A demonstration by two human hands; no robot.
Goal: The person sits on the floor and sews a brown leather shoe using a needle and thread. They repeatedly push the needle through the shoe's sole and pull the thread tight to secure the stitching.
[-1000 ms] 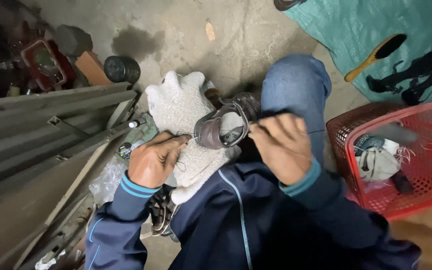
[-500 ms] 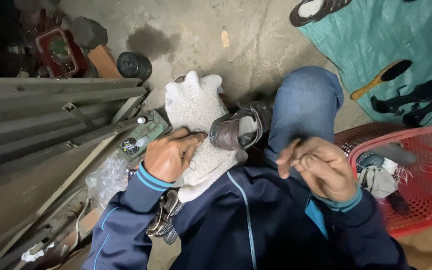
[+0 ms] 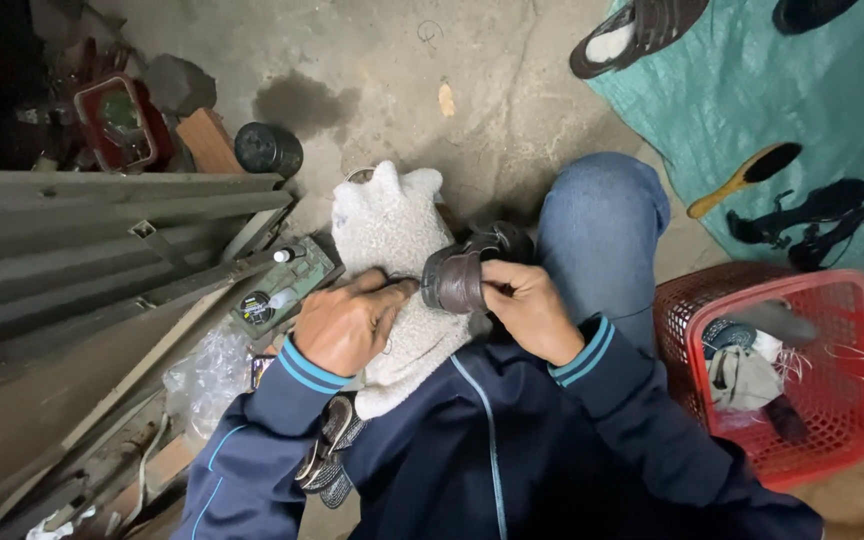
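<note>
A dark brown leather shoe (image 3: pixel 464 270) rests on a white knitted cloth (image 3: pixel 392 240) over my lap. My left hand (image 3: pixel 352 325) presses on the cloth and grips the shoe's near edge. My right hand (image 3: pixel 527 305) pinches the shoe's rim from the right, its fingertips closed at the leather; whether they hold a needle or thread is too small to tell. My right knee in blue jeans (image 3: pixel 602 225) rises just beyond the shoe.
A red plastic basket (image 3: pixel 857 330) with rags and tools stands at the right. On the teal tarp (image 3: pixel 752 90) lie a wooden brush (image 3: pixel 747 178), black heeled sandals (image 3: pixel 812 215) and another shoe (image 3: pixel 632 35). Metal bars (image 3: pixel 82 240), a small tray (image 3: pixel 282 285) and a black tin (image 3: pixel 267 148) lie left.
My right hand, drawn out to the right half a second ago, has come back to the shoe's rim. My left hand has stayed on the shoe and cloth.
</note>
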